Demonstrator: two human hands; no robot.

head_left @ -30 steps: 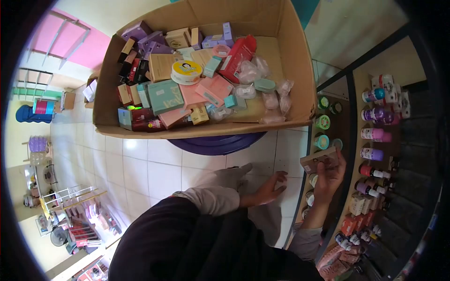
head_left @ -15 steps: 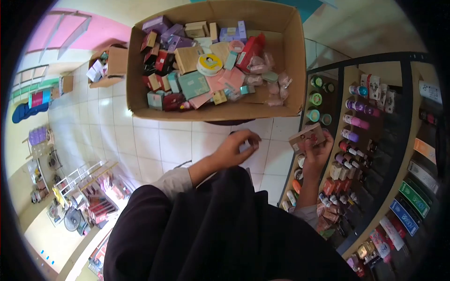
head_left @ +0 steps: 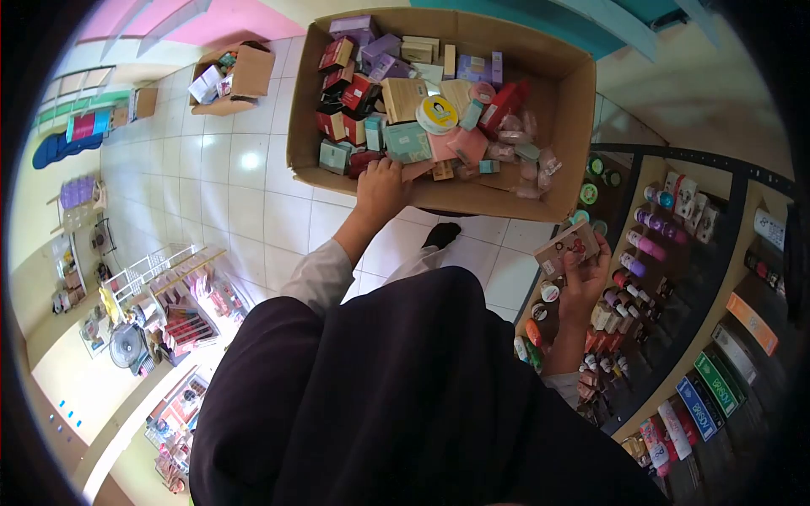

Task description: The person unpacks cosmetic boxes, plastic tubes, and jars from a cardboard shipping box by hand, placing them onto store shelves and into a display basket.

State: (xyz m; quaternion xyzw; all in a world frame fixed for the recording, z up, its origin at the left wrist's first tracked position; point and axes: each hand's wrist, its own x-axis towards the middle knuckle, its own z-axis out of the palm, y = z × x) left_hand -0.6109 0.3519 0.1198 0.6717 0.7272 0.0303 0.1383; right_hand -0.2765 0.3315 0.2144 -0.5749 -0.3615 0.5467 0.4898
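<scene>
- Your left hand [head_left: 384, 190] is at the near rim of the large carton [head_left: 582, 126], fingers curled over the edge beside the small boxes; you cannot tell from this view whether they are closed on anything.
- Your right hand [head_left: 587, 277] grips a flat brown box [head_left: 567, 250] between thumb and fingers, just outside the large carton's near right corner, with the box tilted.
- Inside the large carton, a round tub with a yellow lid [head_left: 438, 113] sits on the pile, near a teal box [head_left: 407, 143] and a red box [head_left: 504, 106].
- Purple boxes [head_left: 354, 30] lie toward its far left corner; plastic-wrapped pieces [head_left: 529, 153] lie in its right part.
- Left of the large carton, a smaller carton [head_left: 251, 72] stands on the floor.
- To its right, shelves [head_left: 675, 291] hold bottles, tubs and boxes.
</scene>
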